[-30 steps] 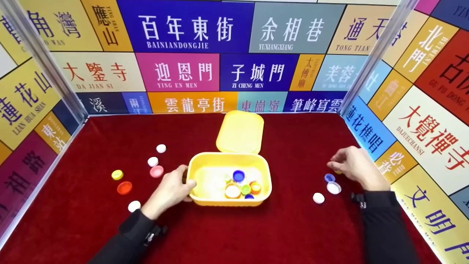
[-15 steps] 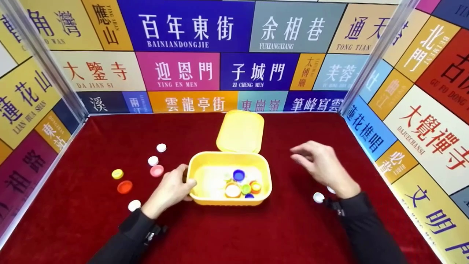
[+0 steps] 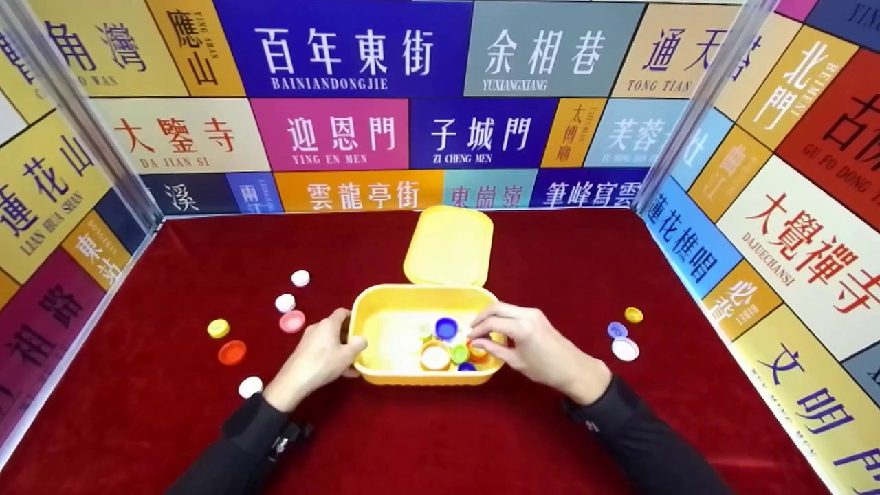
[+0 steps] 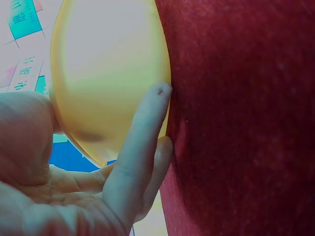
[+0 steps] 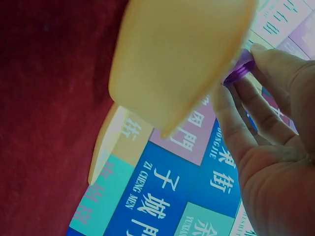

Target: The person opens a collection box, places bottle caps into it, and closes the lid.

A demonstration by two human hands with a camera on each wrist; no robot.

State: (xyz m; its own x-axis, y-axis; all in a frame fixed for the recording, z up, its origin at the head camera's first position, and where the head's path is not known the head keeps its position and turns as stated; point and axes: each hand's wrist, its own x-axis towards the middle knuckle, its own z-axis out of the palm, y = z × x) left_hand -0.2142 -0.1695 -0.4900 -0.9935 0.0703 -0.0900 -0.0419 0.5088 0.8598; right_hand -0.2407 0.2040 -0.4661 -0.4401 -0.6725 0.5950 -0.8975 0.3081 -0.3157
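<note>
Wall panels, backdrop, read "BAINIANDONGJIE", "ZI CHENG MEN", etc. Red cloth-covered counter: 9 loose round plastic caps (6 L, 3 R). Ctr.: 1 rounded-rectangular yellow plastic box, uncovered, w/ ≥5 mixed-colour caps; fingers of L hand grasp its L end. Fingers of R hand, at R end, pinch 1 purple-looking plastic cap.

the right hand has swung left, its fingers now over the yellow box, leaving the yellow cap and blue cap uncovered to its right.
</note>
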